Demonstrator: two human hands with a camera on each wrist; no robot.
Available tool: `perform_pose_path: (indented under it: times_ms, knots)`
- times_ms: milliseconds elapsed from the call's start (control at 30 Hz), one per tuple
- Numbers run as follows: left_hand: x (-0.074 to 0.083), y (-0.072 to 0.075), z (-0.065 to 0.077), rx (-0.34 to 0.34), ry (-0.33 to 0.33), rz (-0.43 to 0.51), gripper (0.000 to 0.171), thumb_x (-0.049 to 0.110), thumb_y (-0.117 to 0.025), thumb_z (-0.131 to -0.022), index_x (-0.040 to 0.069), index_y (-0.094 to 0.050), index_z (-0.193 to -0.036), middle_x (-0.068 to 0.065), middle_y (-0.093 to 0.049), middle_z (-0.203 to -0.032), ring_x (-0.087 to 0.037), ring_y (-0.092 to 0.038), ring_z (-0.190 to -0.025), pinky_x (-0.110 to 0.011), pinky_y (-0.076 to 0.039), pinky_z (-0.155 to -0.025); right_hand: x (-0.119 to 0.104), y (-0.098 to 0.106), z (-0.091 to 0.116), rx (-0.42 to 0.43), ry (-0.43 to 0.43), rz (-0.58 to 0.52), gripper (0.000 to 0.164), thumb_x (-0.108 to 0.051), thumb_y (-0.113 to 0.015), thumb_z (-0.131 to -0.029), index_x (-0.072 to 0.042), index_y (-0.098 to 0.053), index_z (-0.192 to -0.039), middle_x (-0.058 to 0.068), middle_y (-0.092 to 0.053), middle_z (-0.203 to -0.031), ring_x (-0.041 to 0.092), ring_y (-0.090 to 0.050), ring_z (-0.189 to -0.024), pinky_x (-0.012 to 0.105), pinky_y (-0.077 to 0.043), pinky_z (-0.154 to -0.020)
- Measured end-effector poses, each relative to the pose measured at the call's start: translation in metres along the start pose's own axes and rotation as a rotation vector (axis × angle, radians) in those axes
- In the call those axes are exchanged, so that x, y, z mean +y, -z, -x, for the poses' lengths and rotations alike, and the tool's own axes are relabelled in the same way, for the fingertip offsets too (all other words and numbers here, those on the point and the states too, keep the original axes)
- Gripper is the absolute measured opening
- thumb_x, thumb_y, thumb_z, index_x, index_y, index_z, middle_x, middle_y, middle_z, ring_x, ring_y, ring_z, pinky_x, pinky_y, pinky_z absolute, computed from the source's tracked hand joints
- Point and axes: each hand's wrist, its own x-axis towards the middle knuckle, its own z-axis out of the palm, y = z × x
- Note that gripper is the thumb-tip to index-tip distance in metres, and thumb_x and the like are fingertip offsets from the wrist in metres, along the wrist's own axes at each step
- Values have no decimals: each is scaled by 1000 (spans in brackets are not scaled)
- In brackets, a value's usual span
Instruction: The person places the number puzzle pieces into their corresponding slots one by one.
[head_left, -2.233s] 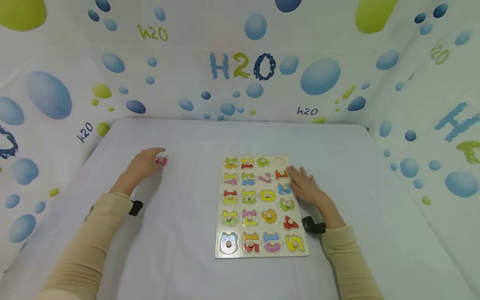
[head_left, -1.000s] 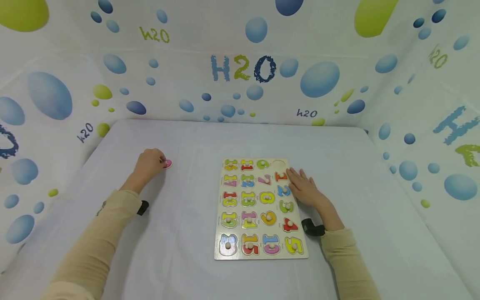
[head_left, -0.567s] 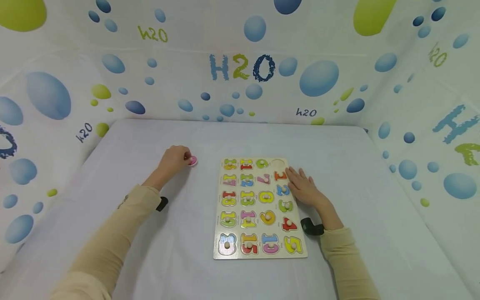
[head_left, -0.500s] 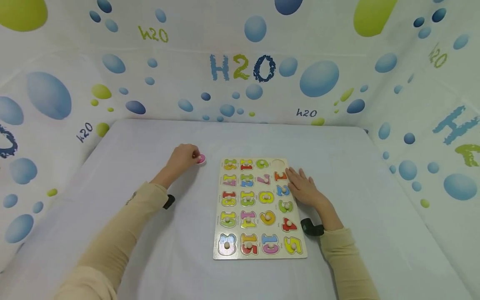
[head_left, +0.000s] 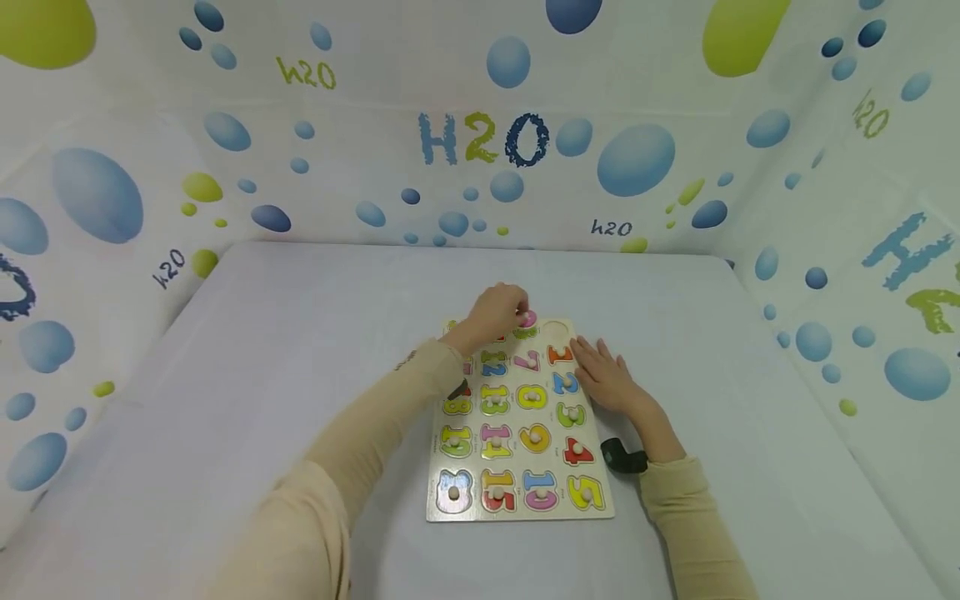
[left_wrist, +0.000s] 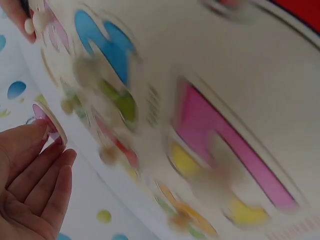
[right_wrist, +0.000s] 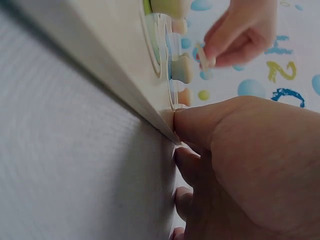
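Note:
A pale wooden number-puzzle board [head_left: 521, 516] lies on the white cloth, filled with colourful knobbed digits. Its round recess [head_left: 556, 331] at the far right corner is bare. My left hand [head_left: 492, 315] pinches a pink round puzzle piece [head_left: 528, 319] by its knob above the board's far edge, left of that recess. In the left wrist view, thumb and fingers hold the same disc [left_wrist: 50, 123] tilted on edge. My right hand [head_left: 609, 377] rests with extended fingers at the board's right edge; the right wrist view has its thumb [right_wrist: 200, 122] touching that edge.
White cloth [head_left: 225, 400] covers the table around the board. Behind and at both sides hang white curtains [head_left: 360, 167] with blue and green drops and "H2O" lettering. A dark wrist camera [head_left: 624, 457] sits by the right wrist.
My left hand reached the pink disc at the left, pinched it, and carried it rightward across the cloth to above the board. The right hand stayed at the board's edge.

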Motion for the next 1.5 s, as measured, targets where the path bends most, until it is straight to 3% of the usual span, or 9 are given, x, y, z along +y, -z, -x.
perform_pose_path:
  times_ms: [167, 400, 900, 1033, 1133, 1267, 1333, 1500]
  knots:
    - [16, -20, -18, -28, -14, -44, 11, 15, -64, -90, 6, -64, -84, -2, -60, -79, -15, -54, -71, -26, -44, -64, -1, -1, -2, 12, 18, -7, 51, -17, -38, -101, 4, -22, -145, 24, -17, -149, 48, -2, -134, 65, -1, -100]
    - [28, -35, -29, -67, 35, -105, 9, 15, -63, -90, 7, -64, -88, -1, -61, -81, -15, -56, -74, -25, -45, -66, -3, -3, -3, 7, 28, -3, 51, -17, -38, -101, 4, -22, -145, 25, -17, -149, 48, -3, -134, 65, -2, -100]
    - [38, -30, -27, -113, 80, -206, 13, 20, -60, -93, 9, -65, -93, -1, -63, -86, -15, -58, -78, -27, -47, -68, -7, -2, -7, 11, 35, -3, 51, -15, -39, -101, 5, -22, -145, 24, -18, -149, 48, -3, -134, 65, -2, -100]
    - [37, -28, -26, -186, 68, -235, 14, 17, -56, -95, 8, -64, -101, -3, -63, -93, -17, -58, -84, -28, -47, -72, -8, -1, -8, 11, 45, -5, 50, -14, -38, -101, 5, -22, -144, 25, -18, -148, 49, -3, -133, 65, -2, -100]
    - [32, -26, -22, -302, 35, -192, 30, 23, -52, -97, 8, -57, -123, -6, -60, -114, -18, -55, -103, -30, -43, -86, -8, 0, -9, 11, 45, 3, 50, -14, -38, -100, 5, -23, -144, 25, -18, -148, 49, -4, -133, 65, -2, -100]
    - [20, -14, -10, -416, 28, -112, 57, 39, -44, -99, 13, -29, -147, -7, -32, -147, -19, -26, -135, -32, -22, -106, -6, -1, -10, 2, 44, 9, 51, -15, -38, -101, 5, -22, -145, 25, -18, -148, 49, -3, -133, 66, -2, -99]
    - [14, -4, -2, -412, 28, -101, 63, 44, -41, -98, 15, -20, -150, -8, -19, -152, -21, -13, -139, -35, -13, -108, -3, -2, -10, -2, 39, 12, 51, -16, -37, -101, 4, -21, -145, 25, -17, -149, 49, -3, -133, 65, -2, -100]
    - [0, 28, 21, -324, -29, -92, 68, 46, -42, -97, 11, -17, -150, -12, -14, -153, -27, -8, -139, -41, -11, -109, 2, -1, -4, 6, 27, 11, 51, -15, -38, -100, 5, -21, -145, 25, -17, -148, 49, -3, -133, 65, -2, -100]
